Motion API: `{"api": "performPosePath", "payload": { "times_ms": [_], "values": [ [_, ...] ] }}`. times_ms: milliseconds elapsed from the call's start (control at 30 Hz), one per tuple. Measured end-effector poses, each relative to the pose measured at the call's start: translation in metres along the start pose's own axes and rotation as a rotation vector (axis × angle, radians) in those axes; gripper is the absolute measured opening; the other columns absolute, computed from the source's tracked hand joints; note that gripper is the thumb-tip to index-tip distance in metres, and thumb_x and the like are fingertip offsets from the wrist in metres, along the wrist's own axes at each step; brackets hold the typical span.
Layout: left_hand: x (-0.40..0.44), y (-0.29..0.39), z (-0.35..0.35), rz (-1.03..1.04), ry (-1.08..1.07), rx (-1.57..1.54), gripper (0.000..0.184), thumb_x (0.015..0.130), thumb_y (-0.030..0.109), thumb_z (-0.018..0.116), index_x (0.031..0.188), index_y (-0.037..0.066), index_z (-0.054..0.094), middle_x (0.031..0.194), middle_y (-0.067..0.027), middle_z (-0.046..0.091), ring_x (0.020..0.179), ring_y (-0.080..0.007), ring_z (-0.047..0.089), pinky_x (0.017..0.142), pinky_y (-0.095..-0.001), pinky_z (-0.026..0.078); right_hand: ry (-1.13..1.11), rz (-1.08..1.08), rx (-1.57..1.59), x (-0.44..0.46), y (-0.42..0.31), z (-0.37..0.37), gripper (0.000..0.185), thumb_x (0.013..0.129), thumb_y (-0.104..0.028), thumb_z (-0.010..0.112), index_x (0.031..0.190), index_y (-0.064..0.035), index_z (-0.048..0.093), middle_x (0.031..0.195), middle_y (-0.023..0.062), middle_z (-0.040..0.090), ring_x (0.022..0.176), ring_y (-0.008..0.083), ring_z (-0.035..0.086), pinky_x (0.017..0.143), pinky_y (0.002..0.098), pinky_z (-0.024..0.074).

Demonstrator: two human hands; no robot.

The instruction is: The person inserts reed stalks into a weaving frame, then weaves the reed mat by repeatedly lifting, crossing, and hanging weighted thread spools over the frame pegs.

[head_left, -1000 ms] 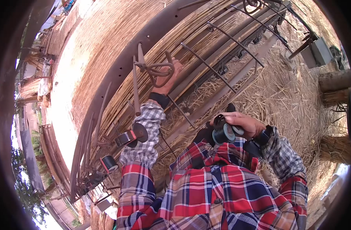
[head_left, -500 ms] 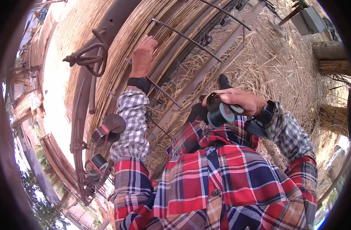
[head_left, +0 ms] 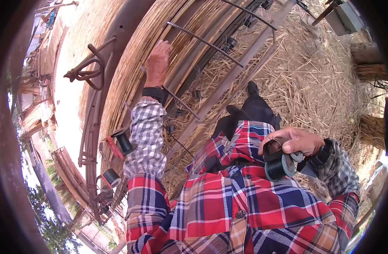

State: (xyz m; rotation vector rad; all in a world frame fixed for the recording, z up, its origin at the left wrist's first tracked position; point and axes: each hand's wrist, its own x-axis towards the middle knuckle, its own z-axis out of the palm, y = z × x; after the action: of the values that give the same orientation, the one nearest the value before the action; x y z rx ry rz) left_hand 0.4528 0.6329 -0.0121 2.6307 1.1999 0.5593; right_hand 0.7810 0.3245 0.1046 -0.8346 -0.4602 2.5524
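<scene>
My left hand (head_left: 158, 63) lies on the layer of long thin reeds (head_left: 134, 55), its fingers stretched over them beside a thin metal rod (head_left: 204, 43). In front of my right hip, my right hand (head_left: 297, 143) is closed around the metal holder of a spool of dark thread or wire (head_left: 279, 168). The spool hangs below the fingers, and part of its holder is hidden by them. Beside my left sleeve hangs another dark spool (head_left: 125, 142) in a reddish holder. A third spool (head_left: 111, 178) is lower down.
A long brown metal beam (head_left: 122, 31) runs along the reeds, with a bent metal handle (head_left: 86, 72) on it. Several rods cross the frame toward a lower rail (head_left: 240, 67). Loose straw (head_left: 304, 80) covers the ground. Reed bundles (head_left: 372, 131) stand at the right.
My right hand has moved right and toward my body with the spool. My left hand has stayed almost in place. The hanging spool beside my left sleeve has turned.
</scene>
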Motion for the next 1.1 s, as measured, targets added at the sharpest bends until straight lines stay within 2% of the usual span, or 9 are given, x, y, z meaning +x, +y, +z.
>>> {"api": "performPosePath", "payload": {
  "times_ms": [67,133,167,200,300,600,667,833,1100],
  "values": [
    [0.005,0.006,0.0,0.012,0.037,0.01,0.025,0.097,0.025,0.056,0.105,0.004,0.066,0.112,-0.0162,0.067,0.112,-0.0347,0.061,0.092,-0.0389,0.049,-0.146,-0.088,0.006,0.023,0.013,-0.032,0.054,0.089,-0.038,0.067,0.124,0.0013,0.058,0.107,0.0053,0.064,0.085,0.0074,0.062,0.075,0.0226,0.0509],
    [0.009,0.019,-0.01,-0.31,-0.119,-0.024,0.028,0.098,0.028,0.054,0.106,0.003,0.065,0.1,-0.014,0.07,0.095,-0.0336,0.066,0.081,-0.0371,0.052,-0.067,-0.06,-0.028,0.053,0.01,-0.05,0.045,0.092,-0.036,0.064,0.119,0.0,0.06,0.104,0.0053,0.065,0.086,0.0091,0.062,0.079,0.0234,0.0501],
    [0.009,0.018,-0.006,-0.162,0.035,-0.165,0.031,0.099,0.029,0.051,0.095,0.002,0.064,0.079,-0.0137,0.066,0.072,-0.0286,0.064,0.066,-0.039,0.049,-0.009,-0.117,-0.054,0.075,0.007,-0.059,0.042,0.093,-0.035,0.062,0.116,-0.0006,0.06,0.102,0.0052,0.066,0.086,0.01,0.063,0.077,0.0246,0.0516],
    [0.01,0.018,-0.007,-0.162,0.036,-0.157,0.031,0.099,0.029,0.051,0.095,0.002,0.064,0.079,-0.0137,0.066,0.072,-0.0286,0.064,0.066,-0.039,0.049,0.048,-0.175,-0.081,0.099,0.003,-0.067,0.039,0.095,-0.035,0.06,0.114,-0.0012,0.06,0.1,0.0051,0.066,0.086,0.0109,0.063,0.075,0.0257,0.0531],
    [0.018,0.03,-0.022,-0.394,-0.059,-0.474,0.04,0.103,0.034,0.044,0.088,0.003,0.064,0.054,-0.0035,0.055,0.054,-0.0107,0.057,0.059,-0.0284,0.048,0.191,-0.234,0.138,0.176,-0.023,-0.068,0.038,0.097,-0.04,0.055,0.108,-0.0037,0.061,0.096,0.0042,0.066,0.088,0.0123,0.065,0.068,0.0301,0.0571],
    [0.014,0.027,-0.035,-0.815,-0.055,-1.263,0.035,0.104,0.03,0.043,0.1,0.0,0.059,0.058,0.0013,0.047,0.051,-0.0125,0.048,0.077,-0.0345,0.054,0.453,-0.58,0.24,0.361,-0.08,-0.082,0.031,0.098,-0.036,0.049,0.098,-0.0063,0.058,0.087,0.003,0.06,0.069,0.0136,0.054,0.064,0.0329,0.0449],
    [0.009,0.028,-0.026,-0.881,0.131,-1.699,0.035,0.102,0.032,0.046,0.106,-0.001,0.057,0.061,0.0004,0.046,0.055,-0.0135,0.049,0.081,-0.0363,0.053,0.423,-0.59,0.292,0.373,-0.09,-0.076,0.028,0.097,-0.033,0.05,0.095,-0.0071,0.058,0.087,0.0033,0.06,0.071,0.0134,0.056,0.063,0.0325,0.0458],
    [-0.004,0.032,-0.005,-0.722,0.222,-2.084,0.036,0.101,0.033,0.048,0.117,0.002,0.056,0.095,-0.0135,0.07,0.096,-0.027,0.067,0.106,-0.0518,0.045,0.289,-0.565,0.535,0.381,-0.12,-0.063,0.023,0.09,-0.032,0.055,0.09,-0.01,0.061,0.081,0.0016,0.062,0.071,0.0157,0.061,0.063,0.0312,0.051],
    [-0.021,0.041,-0.003,-0.817,0.515,-2.087,0.027,0.102,0.027,0.047,0.094,0.005,0.059,0.074,-0.0075,0.063,0.077,-0.0236,0.062,0.1,-0.0435,0.046,0.056,-0.634,0.798,0.386,-0.146,-0.053,0.032,0.092,-0.036,0.053,0.086,-0.0061,0.063,0.079,0.0091,0.067,0.067,0.0224,0.064,0.069,0.0346,0.0561]
  ]
}}
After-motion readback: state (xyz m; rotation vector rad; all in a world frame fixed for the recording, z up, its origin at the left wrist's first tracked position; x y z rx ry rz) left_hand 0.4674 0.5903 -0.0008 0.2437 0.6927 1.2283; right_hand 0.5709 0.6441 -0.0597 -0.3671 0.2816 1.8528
